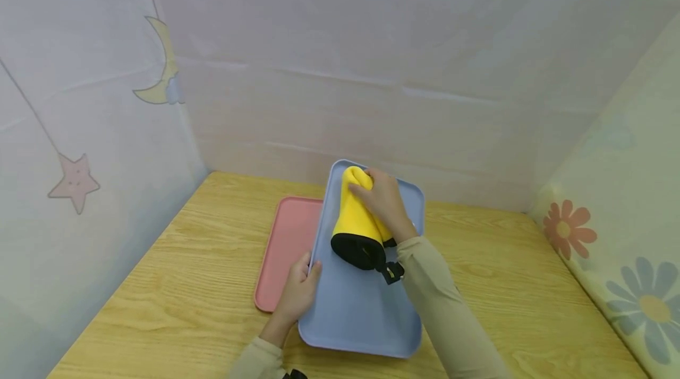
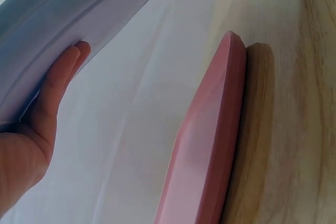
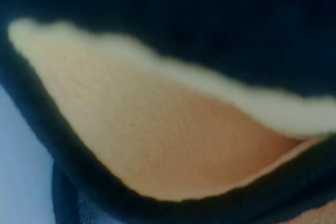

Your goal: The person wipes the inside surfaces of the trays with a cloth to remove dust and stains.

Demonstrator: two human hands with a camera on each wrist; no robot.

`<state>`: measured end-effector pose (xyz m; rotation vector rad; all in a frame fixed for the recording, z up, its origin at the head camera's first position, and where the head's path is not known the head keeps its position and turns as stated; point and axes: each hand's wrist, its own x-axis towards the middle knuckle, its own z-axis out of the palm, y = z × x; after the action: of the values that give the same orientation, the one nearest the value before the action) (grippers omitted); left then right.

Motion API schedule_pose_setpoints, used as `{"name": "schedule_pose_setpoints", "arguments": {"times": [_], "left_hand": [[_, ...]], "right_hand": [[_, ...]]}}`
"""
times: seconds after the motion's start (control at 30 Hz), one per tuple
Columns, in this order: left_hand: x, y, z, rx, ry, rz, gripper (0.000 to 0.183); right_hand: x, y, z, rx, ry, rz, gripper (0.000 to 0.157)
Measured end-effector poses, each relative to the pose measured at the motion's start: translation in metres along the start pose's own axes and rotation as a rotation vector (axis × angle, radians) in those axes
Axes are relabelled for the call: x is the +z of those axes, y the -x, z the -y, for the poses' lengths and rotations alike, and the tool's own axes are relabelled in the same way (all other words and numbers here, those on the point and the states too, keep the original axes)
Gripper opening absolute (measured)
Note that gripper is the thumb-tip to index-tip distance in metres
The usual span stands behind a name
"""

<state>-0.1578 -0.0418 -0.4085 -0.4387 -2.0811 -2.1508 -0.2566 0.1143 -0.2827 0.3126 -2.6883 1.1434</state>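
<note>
My left hand (image 1: 296, 290) grips the left edge of a blue tray (image 1: 361, 320), thumb on the near side. The tray is tilted up above the table, and its underside shows in the left wrist view, with the fingers (image 2: 52, 85) behind it. Over the tray's upper part, my right hand (image 1: 386, 199) pinches a folded yellow cloth (image 1: 356, 213) that has black edging and a dark inner side. A small black piece hangs at the cloth's lower right. Close up and blurred, the cloth (image 3: 157, 129) fills the right wrist view.
On the wooden table (image 1: 175, 267), a pink tray (image 1: 289, 237) lies behind and left of the blue one, partly covered by it in the head view. Printed fabric walls (image 1: 345, 90) stand at the back and both sides.
</note>
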Motion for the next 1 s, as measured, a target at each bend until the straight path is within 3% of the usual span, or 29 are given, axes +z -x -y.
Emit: {"name": "schedule_pose_setpoints", "arguments": {"times": [0.23, 0.4, 0.63, 0.87, 1.0], "left_hand": [[0.006, 0.001, -0.001, 0.007, -0.062, 0.061, 0.019], [0.009, 0.002, -0.002, 0.049, -0.093, 0.098, 0.016], [0.01, 0.003, -0.002, 0.091, -0.102, 0.077, 0.015], [0.012, 0.005, -0.003, 0.072, -0.105, 0.067, 0.013], [0.012, 0.006, -0.015, 0.074, -0.136, 0.077, 0.01]], "right_hand": [[-0.005, -0.004, 0.003, -0.002, 0.022, -0.004, 0.037], [-0.008, -0.006, 0.003, 0.006, 0.039, -0.014, 0.04], [-0.01, -0.006, 0.006, 0.015, 0.085, -0.022, 0.041], [-0.01, -0.006, 0.004, 0.006, 0.168, -0.03, 0.04], [-0.014, -0.007, -0.001, 0.014, 0.194, -0.03, 0.041]]}}
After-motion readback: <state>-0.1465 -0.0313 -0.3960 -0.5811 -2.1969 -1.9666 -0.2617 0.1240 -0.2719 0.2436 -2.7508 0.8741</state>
